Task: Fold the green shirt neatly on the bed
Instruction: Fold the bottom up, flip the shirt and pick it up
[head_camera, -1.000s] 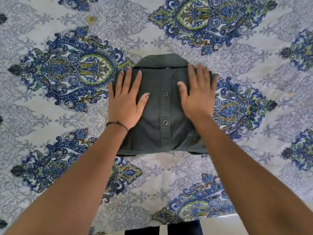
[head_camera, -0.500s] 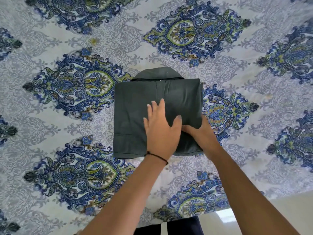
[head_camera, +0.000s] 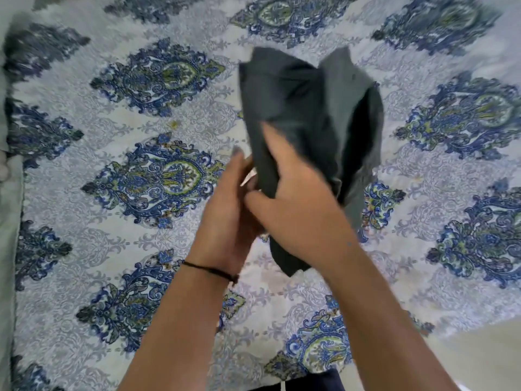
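The dark green shirt point(head_camera: 313, 108) is off the bed, held up in the air as a loose folded bundle, blurred by motion. Its upper corners flare apart and a lower corner hangs down under my wrist. My right hand point(head_camera: 296, 198) grips the bundle's lower middle from the front. My left hand point(head_camera: 231, 204) is pressed against the shirt's left edge, fingers partly hidden behind my right hand and the cloth. A black band circles my left wrist.
The bed point(head_camera: 141, 249) carries a white sheet with blue and green paisley medallions. Its near edge runs along the bottom right, with pale floor point(head_camera: 479, 362) beyond. A grey-green cloth strip point(head_camera: 7, 221) borders the far left.
The shirt lay flat and folded on the bed under my hands; both hands have since lifted it off the sheet, and it has opened out loosely in the air.
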